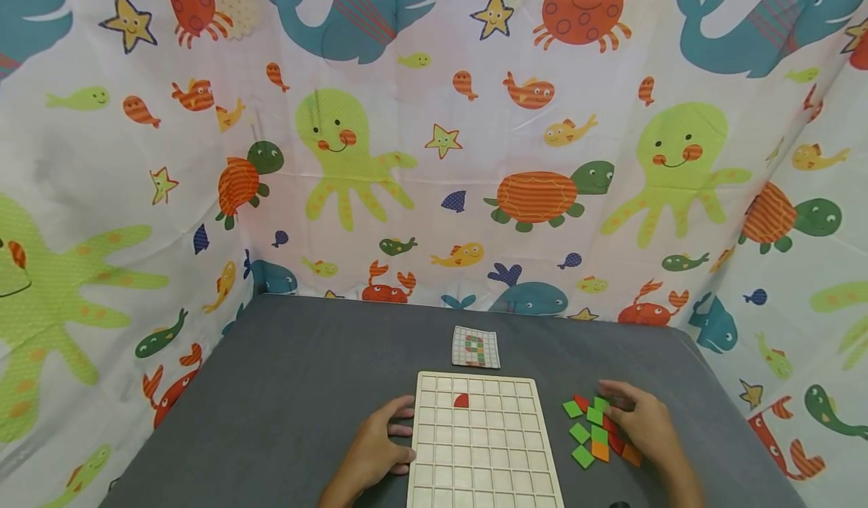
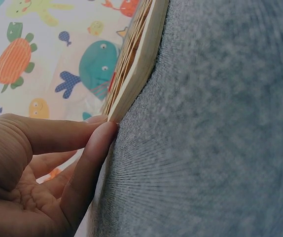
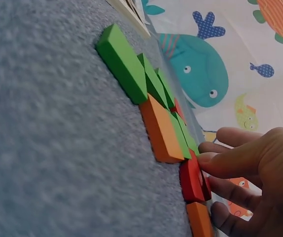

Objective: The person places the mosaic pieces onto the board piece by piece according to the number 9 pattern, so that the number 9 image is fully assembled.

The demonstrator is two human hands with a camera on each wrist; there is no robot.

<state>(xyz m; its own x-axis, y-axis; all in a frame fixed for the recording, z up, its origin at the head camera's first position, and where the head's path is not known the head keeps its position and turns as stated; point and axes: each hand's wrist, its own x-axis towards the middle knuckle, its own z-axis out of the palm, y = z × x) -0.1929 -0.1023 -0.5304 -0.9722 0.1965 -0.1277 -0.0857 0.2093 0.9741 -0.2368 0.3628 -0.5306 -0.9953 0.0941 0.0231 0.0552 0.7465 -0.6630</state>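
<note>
Wooden board (image 1: 478,457), long axis near-to-far

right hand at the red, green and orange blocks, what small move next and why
Perhaps have the right hand pinch the green square block beside it: the pale wooden grid board holds only one red quarter-round piece, while the white gridded card shows several coloured squares, green among them.

Gridded board (image 1: 480,437) flat; coloured blocks (image 1: 599,433) clustered beside it.
</note>
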